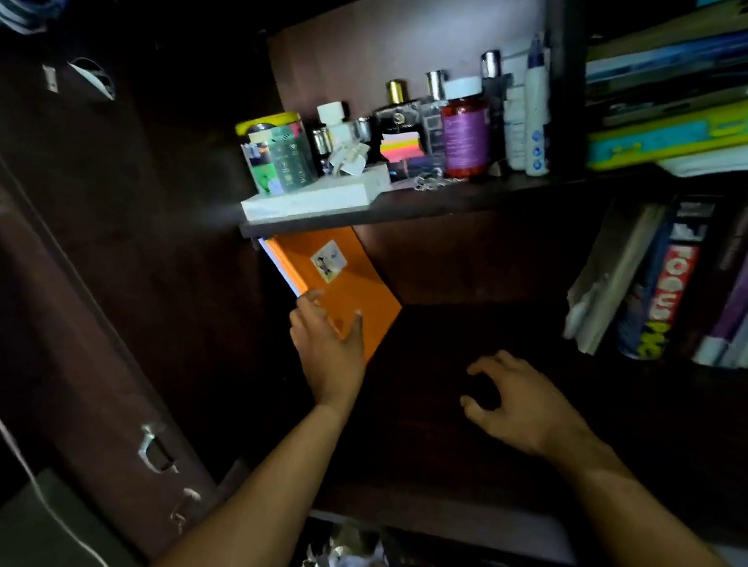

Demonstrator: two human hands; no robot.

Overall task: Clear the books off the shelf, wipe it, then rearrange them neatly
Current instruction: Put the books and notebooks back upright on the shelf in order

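An orange book (352,287) with a small sticker on its cover stands against the left wall of the dark lower shelf (477,329). My left hand (328,344) grips its near lower corner, thumb on the page edge and fingers on the cover. My right hand (519,404) hovers over the bare dark shelf floor with loosely curled fingers and holds nothing. A row of upright books (705,282) fills the compartment to the right, and flat stacked books (715,97) lie in the one above it.
The upper shelf holds a white box (311,200), a yellow-lidded tin (275,155), perfume bottles (397,110) and a purple jar (465,131). A dark cupboard door with metal handles (157,450) stands at the left. Crumpled foil (342,562) lies below, near my knee.
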